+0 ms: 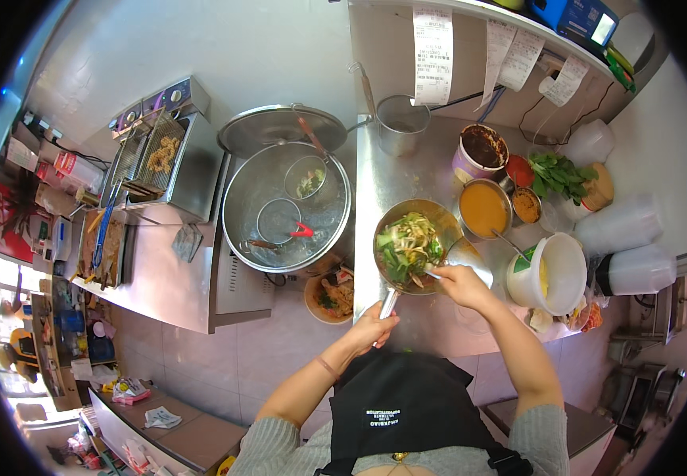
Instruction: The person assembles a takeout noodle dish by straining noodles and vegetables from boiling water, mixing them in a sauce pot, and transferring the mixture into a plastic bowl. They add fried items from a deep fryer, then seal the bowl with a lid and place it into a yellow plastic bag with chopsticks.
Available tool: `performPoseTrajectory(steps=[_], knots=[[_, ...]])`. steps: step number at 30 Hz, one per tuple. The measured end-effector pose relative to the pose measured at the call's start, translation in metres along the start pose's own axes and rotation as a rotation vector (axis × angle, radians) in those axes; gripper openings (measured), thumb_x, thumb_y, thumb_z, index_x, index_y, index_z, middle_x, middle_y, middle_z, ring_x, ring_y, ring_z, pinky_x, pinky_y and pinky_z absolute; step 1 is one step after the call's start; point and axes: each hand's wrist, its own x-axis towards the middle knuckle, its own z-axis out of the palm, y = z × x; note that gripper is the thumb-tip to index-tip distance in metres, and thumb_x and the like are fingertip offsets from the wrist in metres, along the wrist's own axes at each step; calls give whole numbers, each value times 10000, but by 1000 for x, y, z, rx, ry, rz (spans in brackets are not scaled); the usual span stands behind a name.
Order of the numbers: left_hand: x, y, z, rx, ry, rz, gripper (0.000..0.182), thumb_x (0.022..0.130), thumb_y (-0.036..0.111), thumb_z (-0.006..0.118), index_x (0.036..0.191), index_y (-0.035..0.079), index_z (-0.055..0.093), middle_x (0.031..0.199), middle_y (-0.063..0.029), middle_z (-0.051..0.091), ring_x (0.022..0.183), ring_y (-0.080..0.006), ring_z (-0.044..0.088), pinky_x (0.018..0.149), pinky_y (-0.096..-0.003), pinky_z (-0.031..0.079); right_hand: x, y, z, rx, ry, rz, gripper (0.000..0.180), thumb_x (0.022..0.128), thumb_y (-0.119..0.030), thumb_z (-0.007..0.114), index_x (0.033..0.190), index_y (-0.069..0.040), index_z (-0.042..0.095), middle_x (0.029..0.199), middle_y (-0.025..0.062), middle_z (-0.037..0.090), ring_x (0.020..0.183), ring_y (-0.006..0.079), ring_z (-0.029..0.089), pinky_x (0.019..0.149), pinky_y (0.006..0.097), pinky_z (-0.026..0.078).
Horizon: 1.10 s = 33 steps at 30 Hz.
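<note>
A metal pan [389, 217] filled with chopped greens and pale strips [412, 247] rests on the steel counter in front of me. My left hand [373, 326] grips its handle [389, 304] near the counter's front edge. In my right hand [462, 284] is a metal utensil [433, 273], whose far end is hidden among the greens. Just beyond the pan on the right stands a pot of orange-yellow sauce [484, 205] with a ladle handle [511, 245] leaning out of it.
To the left, a large pot of water [242, 196] holds strainer baskets [306, 178]. A deep fryer [192, 172] stands farther left. A white bucket [566, 273], a tub of dark sauce [483, 146] and leafy greens [560, 172] line the right. A waste bin [314, 303] sits below the counter.
</note>
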Motion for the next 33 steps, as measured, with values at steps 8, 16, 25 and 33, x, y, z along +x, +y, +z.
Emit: performPoseTrajectory(steps=[8, 16, 25, 33], knots=[[-6, -7, 3, -84, -126, -71, 144, 957, 75, 573, 1011, 71, 439, 614, 3, 414, 403, -88, 354, 353, -256, 300, -5, -3, -10, -857, 188, -126, 419, 855, -114, 544, 1253, -185, 652, 872, 159, 699, 716, 323, 705, 587, 469, 539], [-5, -3, 5, -61, -95, -82, 158, 953, 76, 583, 986, 82, 429, 604, 14, 399, 402, -84, 346, 354, -264, 300, -12, -4, -19, -785, 108, -158, 437, 871, -113, 522, 1290, -205, 605, 942, 120, 701, 805, 319, 706, 644, 429, 544], [-1, -9, 10, -95, -32, -6, 183, 946, 59, 592, 998, 85, 418, 614, -5, 411, 413, -93, 364, 360, -262, 300, -4, 3, -14, -675, 122, -62, 471, 869, -83, 498, 1305, -221, 611, 892, 132, 700, 812, 343, 695, 679, 464, 528], [-7, -9, 5, -47, -46, -20, 174, 945, 72, 583, 996, 73, 417, 629, 4, 426, 415, -83, 375, 356, -259, 320, -5, 6, -2, -526, 141, -71, 453, 843, -91, 531, 1265, -203, 651, 848, 173, 686, 767, 358, 681, 676, 487, 523]])
